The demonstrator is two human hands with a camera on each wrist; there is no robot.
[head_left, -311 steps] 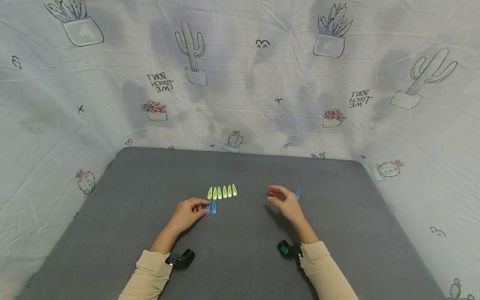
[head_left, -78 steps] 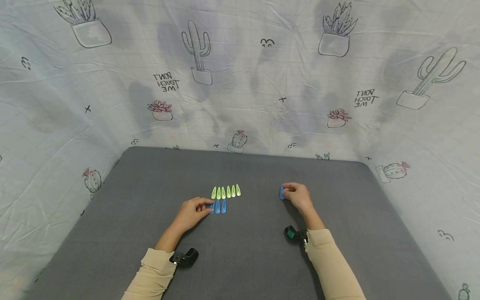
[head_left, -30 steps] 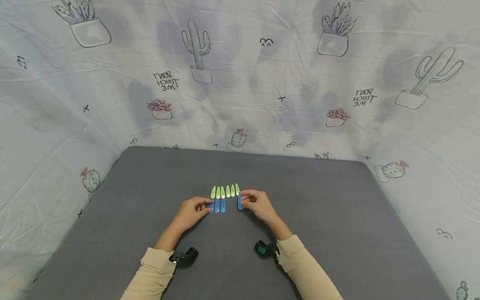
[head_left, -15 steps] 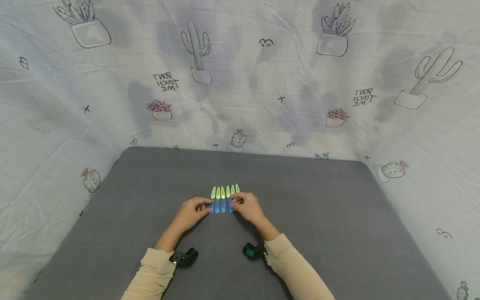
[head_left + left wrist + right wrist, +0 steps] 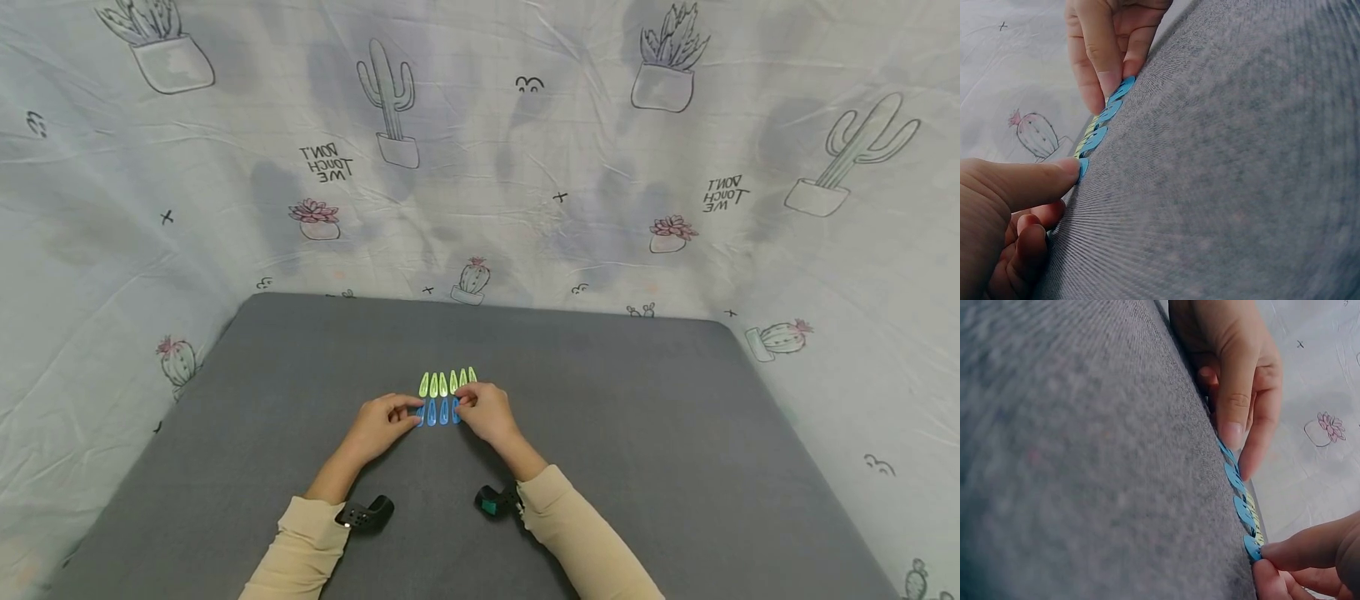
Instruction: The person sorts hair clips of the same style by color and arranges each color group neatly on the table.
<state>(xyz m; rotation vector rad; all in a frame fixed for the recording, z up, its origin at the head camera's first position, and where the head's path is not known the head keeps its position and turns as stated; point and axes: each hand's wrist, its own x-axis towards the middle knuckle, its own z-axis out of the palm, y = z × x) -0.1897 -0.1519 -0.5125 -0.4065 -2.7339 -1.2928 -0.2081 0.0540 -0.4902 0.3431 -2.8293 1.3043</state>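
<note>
In the head view, a row of several yellow-green snap hair clips (image 5: 443, 384) lies side by side on the grey table. Just in front of it runs a second row, of blue snap hair clips (image 5: 444, 412). My left hand (image 5: 381, 427) holds the leftmost blue clip (image 5: 1083, 169) by its two ends, between thumb and index finger. At the other end of the blue row, my right hand (image 5: 487, 413) pinches the rightmost blue clip (image 5: 1251, 547), close beside its neighbour. Its fingers partly cover that clip and overlap the right end of the yellow-green row.
A grey cloth-covered table (image 5: 637, 467) spreads around both hands. White fabric (image 5: 480, 150) printed with cacti hangs behind it and at the sides. A black camera is strapped to each wrist, low over the cloth.
My right hand picked up a blue clip at the right and brought it left to the end of the blue row, sliding it closer. The left hand stays at the leftmost clip.
</note>
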